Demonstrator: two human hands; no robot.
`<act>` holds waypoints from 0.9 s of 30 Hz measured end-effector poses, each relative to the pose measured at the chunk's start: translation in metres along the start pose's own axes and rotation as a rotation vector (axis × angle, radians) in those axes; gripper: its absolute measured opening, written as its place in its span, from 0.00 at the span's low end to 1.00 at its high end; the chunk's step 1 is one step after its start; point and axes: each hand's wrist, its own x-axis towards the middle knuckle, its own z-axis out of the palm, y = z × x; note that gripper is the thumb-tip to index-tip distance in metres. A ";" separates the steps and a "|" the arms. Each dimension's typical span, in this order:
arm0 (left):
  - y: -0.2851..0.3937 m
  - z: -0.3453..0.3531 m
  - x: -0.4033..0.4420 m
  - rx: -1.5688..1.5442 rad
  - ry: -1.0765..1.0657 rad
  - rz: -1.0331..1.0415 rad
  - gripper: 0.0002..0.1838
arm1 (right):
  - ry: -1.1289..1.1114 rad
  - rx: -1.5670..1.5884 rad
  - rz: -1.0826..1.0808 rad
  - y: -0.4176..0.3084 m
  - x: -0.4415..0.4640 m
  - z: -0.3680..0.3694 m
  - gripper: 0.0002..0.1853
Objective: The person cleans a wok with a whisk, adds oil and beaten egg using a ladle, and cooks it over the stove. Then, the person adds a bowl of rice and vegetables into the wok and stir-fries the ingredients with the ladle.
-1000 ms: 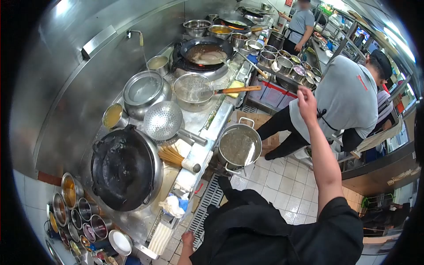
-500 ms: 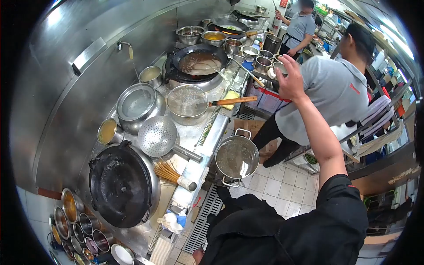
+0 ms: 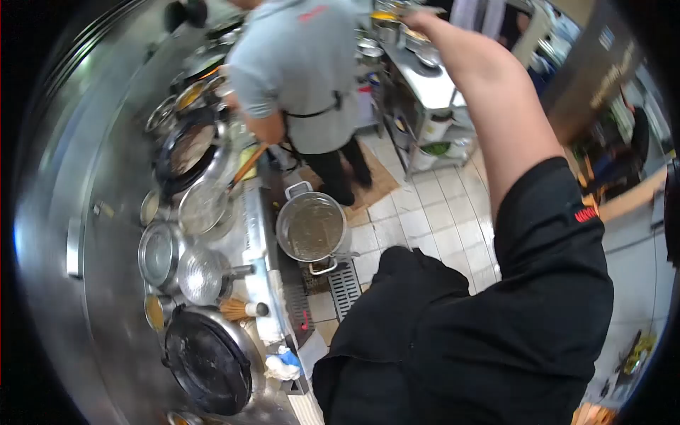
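Note:
My right arm stretches forward, and my right hand (image 3: pixel 423 23) is at the top edge of the head view. It is small and smeared there, so its fingers cannot be made out. Nearest to it are a flat pale thing (image 3: pixel 428 10) and a container with yellow contents (image 3: pixel 383 15) above a steel worktable (image 3: pixel 443 91). I cannot tell whether the hand touches either. My left hand is out of sight. In front of my body, a large two-handled steel pot (image 3: pixel 283 225) with cloudy liquid stands low beside the stove counter.
A co-worker in a grey shirt (image 3: pixel 301 60) stands ahead at the stove. Along the left counter sit a black wok (image 3: pixel 205 368), a perforated ladle (image 3: pixel 200 275), a mesh strainer (image 3: pixel 202 207) and a bamboo brush (image 3: pixel 232 309). A floor drain grate (image 3: pixel 345 287) lies by the pot.
My view has turned right. My right hand, raised with spread fingers before, now reaches out over the worktable area. The co-worker appears further left, and the edge of my left hand has left view.

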 end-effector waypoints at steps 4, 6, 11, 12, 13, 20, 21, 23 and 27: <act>0.085 0.002 0.024 -0.025 -0.015 -0.024 0.10 | 0.012 0.103 0.079 0.034 0.031 0.022 0.34; 0.136 0.017 0.036 -0.045 0.012 -0.028 0.10 | 0.065 0.172 0.047 0.023 0.069 0.000 0.35; 0.243 0.062 0.048 -0.064 0.086 -0.067 0.10 | -0.001 0.114 -0.173 0.032 0.123 -0.018 0.38; 0.259 0.071 0.046 -0.066 0.086 -0.076 0.10 | -0.004 0.113 -0.196 0.041 0.136 -0.003 0.37; 0.272 0.079 0.042 -0.066 0.083 -0.081 0.10 | -0.026 0.114 -0.210 0.049 0.136 0.012 0.36; 0.323 0.127 -0.005 -0.133 0.090 -0.154 0.10 | 0.024 0.313 -0.150 0.061 0.200 0.063 0.37; 0.326 0.131 -0.014 -0.140 0.096 -0.179 0.10 | -0.010 0.335 -0.116 0.055 0.212 0.075 0.38; 0.320 0.140 -0.036 -0.151 0.116 -0.253 0.10 | -0.075 0.382 -0.055 0.039 0.237 0.101 0.39; 0.276 0.172 -0.106 -0.133 0.127 -0.430 0.10 | -0.132 0.580 -0.026 0.024 0.274 0.167 0.57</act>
